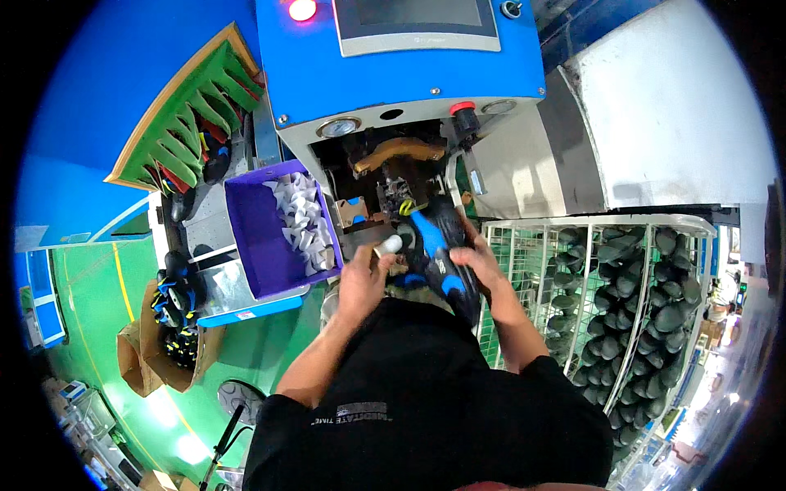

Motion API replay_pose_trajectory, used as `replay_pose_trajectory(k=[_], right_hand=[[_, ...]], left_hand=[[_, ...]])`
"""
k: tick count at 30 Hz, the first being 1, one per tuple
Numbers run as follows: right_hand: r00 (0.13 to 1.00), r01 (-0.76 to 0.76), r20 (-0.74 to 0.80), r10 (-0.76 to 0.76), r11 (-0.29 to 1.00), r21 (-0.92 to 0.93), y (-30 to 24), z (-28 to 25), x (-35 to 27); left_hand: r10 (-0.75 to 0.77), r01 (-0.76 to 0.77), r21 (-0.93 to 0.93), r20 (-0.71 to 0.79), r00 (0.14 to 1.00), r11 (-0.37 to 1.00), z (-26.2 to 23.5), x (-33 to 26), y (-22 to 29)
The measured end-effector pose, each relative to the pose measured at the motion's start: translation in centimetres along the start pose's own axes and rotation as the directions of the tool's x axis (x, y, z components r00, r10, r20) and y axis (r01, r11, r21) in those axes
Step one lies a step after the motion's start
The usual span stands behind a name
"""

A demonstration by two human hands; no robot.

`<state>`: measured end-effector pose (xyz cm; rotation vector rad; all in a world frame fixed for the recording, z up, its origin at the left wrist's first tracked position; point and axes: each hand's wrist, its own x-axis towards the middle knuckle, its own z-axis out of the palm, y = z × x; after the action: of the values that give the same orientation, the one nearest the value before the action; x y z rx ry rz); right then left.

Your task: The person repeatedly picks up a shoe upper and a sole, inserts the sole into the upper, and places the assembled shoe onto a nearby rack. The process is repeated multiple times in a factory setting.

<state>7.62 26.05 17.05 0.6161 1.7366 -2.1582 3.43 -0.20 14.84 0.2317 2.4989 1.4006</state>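
My right hand (pixel 485 263) is closed round the side of a black and blue shoe (pixel 446 237). The shoe is held lengthwise before the machine's opening, and a small yellow-green patch shows at its far end. My left hand (pixel 364 280) is closed on a small, rounded white piece (pixel 389 245) close to the shoe's left side. What that piece is cannot be made out. Just beyond the shoe, the blue machine (pixel 401 82) has a dark opening with a tan curved pad (pixel 401 153) in it.
Left of the machine sits a purple bin (pixel 250 237) with several white-grey pieces. Farther left are a green slotted holder (pixel 192 123) and a cardboard box (pixel 147 360) of shoe parts. On the right stands a white wire rack (pixel 598 219) full of dark, shoe-shaped pieces.
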Motion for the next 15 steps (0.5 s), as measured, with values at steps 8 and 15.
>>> replay_pose_trajectory(k=[8,15], right_hand=[[0.964,-0.013,-0.205,-0.171,0.737,-0.676,-5.7,4.8,7.3],[0.947,-0.199,-0.24,-0.211,0.197,-0.96,-4.8,9.7,11.7]], left_hand=[[-0.19,0.195,-0.051,0.101,0.977,0.979,-4.2,0.8,-5.1],[-0.505,0.618,-0.702,0.413,0.758,0.354,-4.6,-0.2,-9.7]])
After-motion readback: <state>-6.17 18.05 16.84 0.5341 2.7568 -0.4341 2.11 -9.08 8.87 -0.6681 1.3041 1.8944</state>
